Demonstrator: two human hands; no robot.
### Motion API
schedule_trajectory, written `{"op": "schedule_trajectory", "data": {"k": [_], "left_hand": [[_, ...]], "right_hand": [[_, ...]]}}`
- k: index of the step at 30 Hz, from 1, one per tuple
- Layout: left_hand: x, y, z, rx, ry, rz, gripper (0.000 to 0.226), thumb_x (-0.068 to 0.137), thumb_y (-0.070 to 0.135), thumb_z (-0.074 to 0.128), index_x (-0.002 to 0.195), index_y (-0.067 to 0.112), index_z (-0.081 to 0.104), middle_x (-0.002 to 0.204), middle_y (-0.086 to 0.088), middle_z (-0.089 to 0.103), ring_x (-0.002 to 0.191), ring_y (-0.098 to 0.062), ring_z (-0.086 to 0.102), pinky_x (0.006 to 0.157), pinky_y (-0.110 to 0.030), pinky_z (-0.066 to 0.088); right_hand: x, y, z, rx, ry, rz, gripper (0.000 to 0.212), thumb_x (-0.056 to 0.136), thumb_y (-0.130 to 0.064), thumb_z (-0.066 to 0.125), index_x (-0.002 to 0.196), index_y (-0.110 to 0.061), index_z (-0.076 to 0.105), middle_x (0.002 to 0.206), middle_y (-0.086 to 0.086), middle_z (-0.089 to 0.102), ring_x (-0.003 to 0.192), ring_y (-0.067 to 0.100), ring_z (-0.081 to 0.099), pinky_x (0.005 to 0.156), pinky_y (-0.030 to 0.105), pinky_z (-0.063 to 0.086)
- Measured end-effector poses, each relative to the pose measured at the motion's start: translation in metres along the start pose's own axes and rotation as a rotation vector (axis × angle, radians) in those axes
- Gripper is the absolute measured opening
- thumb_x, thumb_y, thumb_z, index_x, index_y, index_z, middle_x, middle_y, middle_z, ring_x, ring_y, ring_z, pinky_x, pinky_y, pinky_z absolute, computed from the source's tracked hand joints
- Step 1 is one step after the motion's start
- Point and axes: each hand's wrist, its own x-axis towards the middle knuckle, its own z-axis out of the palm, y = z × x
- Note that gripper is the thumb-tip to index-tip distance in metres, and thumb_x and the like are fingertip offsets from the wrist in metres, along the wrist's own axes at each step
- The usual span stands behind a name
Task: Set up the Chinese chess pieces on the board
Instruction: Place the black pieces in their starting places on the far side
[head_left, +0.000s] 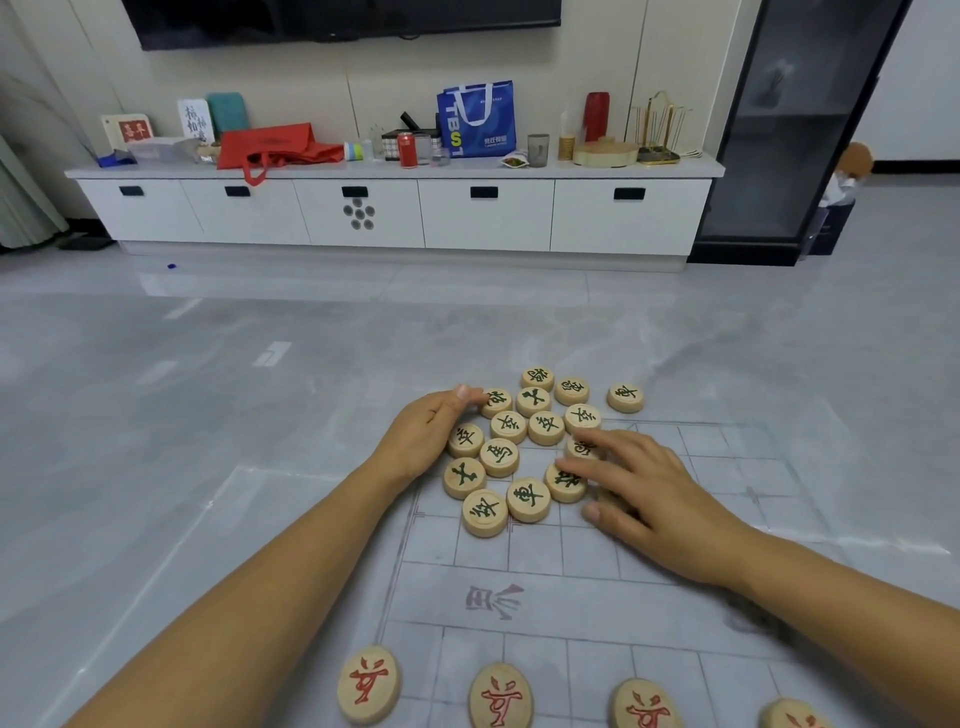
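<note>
Wooden discs lettered in green (500, 457) lie bunched in a loose heap at the far left corner of the board (571, 587), some spilling past its far edge onto the tiled floor (208, 415), with a lone disc (625, 398) off to the right. These pieces look stiff, light and smooth-faced. They should slide easily on the glossy sheet, so each is best pinched by its rim between thumb and finger and lifted clear, not pushed. The board itself looks to be a thin, flexible printed sheet that could shift or wrinkle under a dragged piece.

The left hand (426, 436) is against the left side of the heap, its thumb (467, 392) touching a far disc and its fingers curled inward. Whether they grip a piece cannot be told. The right hand (654, 488) lies on the heap's right side, fingers (576, 465) spread and nearly straight across two or three discs, grasping none that can be seen. A further disc seems partly hidden beneath it.

A row of red-lettered pieces (369, 685) already stands along the near part of the board, well apart from both hands, which suggests the green side remains to be laid out.

Beyond the board, a long white cabinet (395, 213) crowded with bags, cans and ornaments lines the far wall.
</note>
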Motion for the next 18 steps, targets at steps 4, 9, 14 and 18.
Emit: {"op": "schedule_trajectory", "data": {"k": [4, 9, 14, 18], "left_hand": [[-0.001, 0.002, 0.0, 0.005, 0.013, -0.003, 0.043, 0.097, 0.039, 0.031, 0.115, 0.018, 0.064, 0.127, 0.002, 0.06, 0.12, -0.008, 0.051, 0.106, -0.026, 0.035], [-0.001, 0.002, 0.0, -0.017, 0.024, -0.012, 0.043, 0.097, 0.042, 0.031, 0.113, 0.02, 0.064, 0.124, 0.0, 0.062, 0.118, -0.011, 0.054, 0.109, -0.034, 0.036], [-0.002, 0.003, 0.0, -0.044, 0.024, -0.012, 0.043, 0.098, 0.039, 0.03, 0.112, 0.019, 0.065, 0.12, 0.003, 0.064, 0.113, -0.008, 0.056, 0.107, -0.033, 0.038], [-0.003, 0.006, -0.001, 0.076, 0.007, 0.026, 0.043, 0.099, 0.035, 0.027, 0.115, 0.019, 0.064, 0.129, 0.004, 0.057, 0.12, -0.006, 0.048, 0.105, -0.024, 0.033]], "right_hand": [[-0.002, 0.017, -0.008, -0.066, -0.011, 0.068, 0.058, 0.079, -0.059, 0.018, 0.133, -0.044, 0.037, 0.148, -0.016, 0.023, 0.134, 0.007, 0.019, 0.105, 0.025, 0.017], [0.001, 0.011, -0.012, -0.047, 0.016, 0.071, 0.066, 0.077, -0.061, 0.021, 0.139, -0.038, 0.029, 0.147, -0.022, 0.013, 0.138, 0.007, 0.016, 0.106, 0.022, 0.011], [0.005, -0.01, -0.006, -0.144, -0.082, -0.087, 0.064, 0.083, -0.068, 0.018, 0.141, -0.042, 0.022, 0.153, -0.018, 0.005, 0.141, 0.004, 0.001, 0.113, 0.024, 0.002], [0.004, -0.013, -0.007, -0.19, -0.196, -0.154, 0.063, 0.081, -0.066, 0.003, 0.14, -0.046, 0.007, 0.149, -0.025, -0.003, 0.138, -0.005, -0.009, 0.11, 0.019, -0.013]]}}
